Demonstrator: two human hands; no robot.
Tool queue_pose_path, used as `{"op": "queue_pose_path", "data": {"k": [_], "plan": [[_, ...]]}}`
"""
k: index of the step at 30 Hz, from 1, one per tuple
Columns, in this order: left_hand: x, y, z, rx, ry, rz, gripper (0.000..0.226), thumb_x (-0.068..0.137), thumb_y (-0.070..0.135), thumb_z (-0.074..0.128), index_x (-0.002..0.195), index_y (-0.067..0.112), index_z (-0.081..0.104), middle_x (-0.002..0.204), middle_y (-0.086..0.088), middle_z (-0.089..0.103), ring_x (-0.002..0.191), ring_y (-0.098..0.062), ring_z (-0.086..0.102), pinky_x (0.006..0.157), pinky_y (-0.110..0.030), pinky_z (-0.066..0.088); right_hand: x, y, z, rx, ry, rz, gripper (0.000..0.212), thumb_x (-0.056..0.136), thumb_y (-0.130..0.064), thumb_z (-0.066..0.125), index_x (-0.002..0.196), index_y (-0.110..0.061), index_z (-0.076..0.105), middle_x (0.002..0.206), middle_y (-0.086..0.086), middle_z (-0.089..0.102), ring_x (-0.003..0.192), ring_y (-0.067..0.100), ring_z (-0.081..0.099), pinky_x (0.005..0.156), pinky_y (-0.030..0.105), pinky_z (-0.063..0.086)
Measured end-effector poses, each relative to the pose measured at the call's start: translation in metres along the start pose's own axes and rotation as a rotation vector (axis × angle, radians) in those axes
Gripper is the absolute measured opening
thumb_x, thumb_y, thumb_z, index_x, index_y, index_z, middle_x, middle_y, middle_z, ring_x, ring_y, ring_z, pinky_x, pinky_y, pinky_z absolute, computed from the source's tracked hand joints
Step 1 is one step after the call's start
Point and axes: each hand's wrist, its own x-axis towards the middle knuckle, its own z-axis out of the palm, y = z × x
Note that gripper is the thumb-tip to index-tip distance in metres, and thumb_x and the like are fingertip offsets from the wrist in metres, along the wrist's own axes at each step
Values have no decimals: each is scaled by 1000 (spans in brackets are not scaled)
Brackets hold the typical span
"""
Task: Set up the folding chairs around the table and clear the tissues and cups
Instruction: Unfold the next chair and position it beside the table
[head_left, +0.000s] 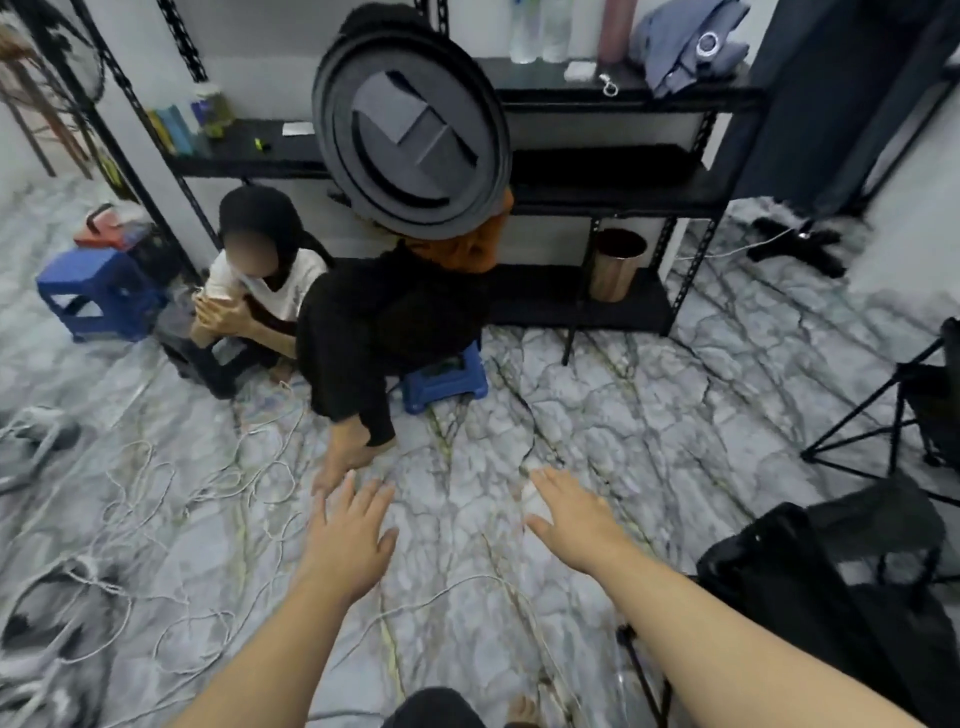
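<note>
Head view shows both bare forearms extended forward over a marble-patterned floor (597, 415), grey-white with dark and greenish veining. Left hand (353, 540) is palm down, fingers spread, holding nothing. Right hand (571, 514) is likewise flat and open, fingers together, holding nothing.

Folding chair (841, 582), black fabric on a black frame, lies collapsed at lower right, just beside the right forearm. A second black chair frame (904, 410) stands at the right edge with its crossed legs on the floor. Neither table, tissues nor cups can be made out.

Loose white cords (171, 483) trail in loops across the left half of the floor.

A black metal shelving unit (623, 171) stands against the white back wall. Its top level carries clear bottles and a grey bundle of cloth; a copper-coloured bin (615, 265) sits on the lowest shelf. A large round black disc (410, 130) leans against the unit's front.

Two people sit low before the shelves: one in black (384, 332) on a small blue stool (447, 379), one in a white top (260, 280) just beside. A taller blue stool (98, 291) stands at left, near the wall.
</note>
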Motion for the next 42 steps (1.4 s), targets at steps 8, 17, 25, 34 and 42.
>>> {"op": "queue_pose_path", "data": {"k": [8,17,25,34,42], "plan": [[99,43,-19,33,-55,231,56,92,43,25,145,26,18,155,3,21,147,-23,1,116,-52,5,30,32,-29,105,83,171,63,96,-47,35,149,-29,6,160,-4,3,146,17,5,119,42,14],[207,175,-42,56,-142,789,63,88,50,17,146,25,14,158,4,13,147,-19,-1,118,-47,4,-9,75,-39,310,320,604,62,97,-43,34,149,-27,5,160,-5,3,147,16,3,118,43,14],[177,310,-55,15,-208,1332,54,95,43,29,145,26,16,157,4,14,147,-17,1,119,-46,4,-110,54,-10,290,597,1174,60,97,-47,29,149,-25,9,160,-7,3,147,13,-3,119,38,9],[101,403,-32,-101,-318,1574,48,97,43,24,142,28,27,155,5,23,146,-16,6,117,-45,7,-244,46,66,424,752,1788,57,96,-52,14,148,-28,16,159,-9,6,147,12,-3,119,42,7],[79,439,4,-124,-405,1396,46,97,41,24,137,24,39,149,0,37,144,-20,18,115,-44,20,-303,74,111,420,698,1918,118,58,-69,-40,144,-28,30,155,-12,24,146,11,11,117,41,11]]}}
